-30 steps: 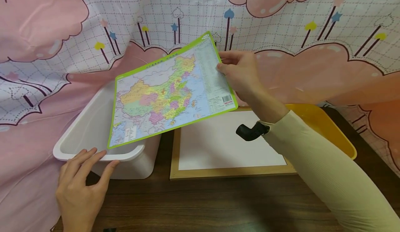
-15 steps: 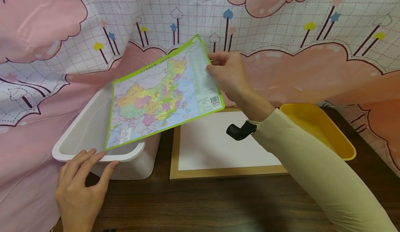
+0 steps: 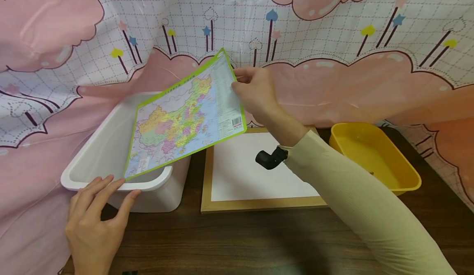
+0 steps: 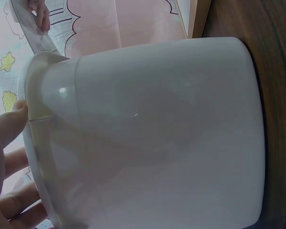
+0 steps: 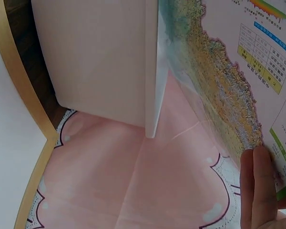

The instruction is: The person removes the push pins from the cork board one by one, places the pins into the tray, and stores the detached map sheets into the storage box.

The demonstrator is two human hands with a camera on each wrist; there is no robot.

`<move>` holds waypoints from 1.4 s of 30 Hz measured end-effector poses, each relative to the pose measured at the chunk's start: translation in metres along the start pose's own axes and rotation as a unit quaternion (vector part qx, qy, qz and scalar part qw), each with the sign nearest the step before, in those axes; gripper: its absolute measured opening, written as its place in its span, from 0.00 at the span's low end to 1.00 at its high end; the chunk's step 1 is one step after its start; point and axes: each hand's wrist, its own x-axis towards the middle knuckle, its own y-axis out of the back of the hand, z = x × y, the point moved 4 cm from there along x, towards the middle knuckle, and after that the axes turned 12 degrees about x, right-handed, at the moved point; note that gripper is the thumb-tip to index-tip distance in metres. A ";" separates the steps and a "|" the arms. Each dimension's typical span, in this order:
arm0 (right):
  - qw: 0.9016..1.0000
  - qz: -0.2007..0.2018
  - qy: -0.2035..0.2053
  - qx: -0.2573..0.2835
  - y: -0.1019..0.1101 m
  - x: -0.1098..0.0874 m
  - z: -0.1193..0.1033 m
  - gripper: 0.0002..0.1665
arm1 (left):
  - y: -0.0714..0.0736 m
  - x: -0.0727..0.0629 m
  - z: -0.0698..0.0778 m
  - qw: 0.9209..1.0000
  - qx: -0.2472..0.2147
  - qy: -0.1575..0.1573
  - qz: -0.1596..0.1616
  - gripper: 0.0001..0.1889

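Note:
My right hand (image 3: pixel 255 89) pinches the right edge of a green-bordered map sheet (image 3: pixel 177 118), thumb on the front, fingers behind. The sheet tilts down to the left, its lower left corner over the near rim of a white plastic bin (image 3: pixel 74 166), close to my left fingertips. On its back, in the right wrist view, a relief map (image 5: pixel 219 86) shows beside my right fingers (image 5: pixel 260 186). My left hand (image 3: pixel 96 221) rests its spread fingertips on the bin's near rim. In the left wrist view, the left thumb (image 4: pixel 19 112) touches that rim.
A wood-framed whiteboard (image 3: pixel 237 176) lies flat right of the bin. A yellow tray (image 3: pixel 374 151) sits at the right, partly behind my right sleeve (image 3: pixel 344 192). The dark wooden table (image 3: pixel 229 242) runs along the front, and a patterned cloth (image 3: pixel 326 28) hangs behind.
My right hand has moved left and slightly down with the map sheet, bringing more of it over the white bin. The left hand has stayed at the rim.

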 end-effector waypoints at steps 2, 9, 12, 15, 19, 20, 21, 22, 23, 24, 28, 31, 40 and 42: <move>1.000 0.000 -0.001 0.001 -0.003 0.000 0.000 0.21 | 0.000 0.000 0.000 1.000 0.002 -0.001 -0.006 0.33; 1.000 -0.001 0.006 -0.004 -0.010 0.000 0.003 0.20 | 0.000 0.000 -0.001 1.000 0.002 -0.001 -0.006 0.33; 1.000 0.000 0.005 -0.007 -0.012 0.001 0.006 0.19 | -0.001 0.000 -0.001 1.000 0.000 0.001 -0.002 0.33; 1.000 0.001 0.002 -0.006 -0.015 0.001 0.010 0.19 | -0.001 0.000 -0.001 1.000 0.000 0.003 0.000 0.33; 1.000 0.001 0.007 -0.013 -0.021 -0.001 0.017 0.19 | -0.001 0.000 0.000 1.000 0.000 0.004 0.007 0.33; 1.000 0.000 0.009 -0.014 -0.023 -0.001 0.019 0.19 | -0.001 0.000 0.000 1.000 0.000 0.004 0.009 0.33; 1.000 -0.002 0.010 -0.016 -0.026 -0.002 0.020 0.19 | -0.001 0.000 0.001 1.000 0.000 0.004 0.010 0.33; 1.000 -0.004 0.009 -0.016 -0.028 -0.003 0.022 0.19 | -0.001 0.001 0.001 1.000 -0.001 0.005 0.012 0.33; 1.000 -0.006 0.008 -0.016 -0.030 -0.004 0.023 0.19 | -0.002 0.001 0.001 1.000 -0.001 0.005 0.013 0.33; 1.000 -0.009 0.003 -0.015 -0.033 -0.004 0.025 0.19 | -0.002 0.001 0.001 1.000 -0.002 0.005 0.014 0.33; 0.999 -0.022 -0.018 -0.015 -0.042 -0.009 0.030 0.19 | -0.002 0.001 0.002 1.000 -0.002 0.004 0.015 0.33; 0.999 -0.029 -0.034 -0.018 -0.048 -0.013 0.034 0.19 | -0.002 0.001 0.002 1.000 -0.003 0.002 0.017 0.33; 0.996 -0.049 -0.071 -0.007 -0.063 -0.015 0.043 0.22 | -0.002 0.001 0.002 1.000 -0.003 -0.001 0.020 0.32; 0.996 -0.054 -0.074 -0.009 -0.066 -0.016 0.044 0.23 | -0.002 0.001 0.001 1.000 -0.004 -0.001 0.018 0.32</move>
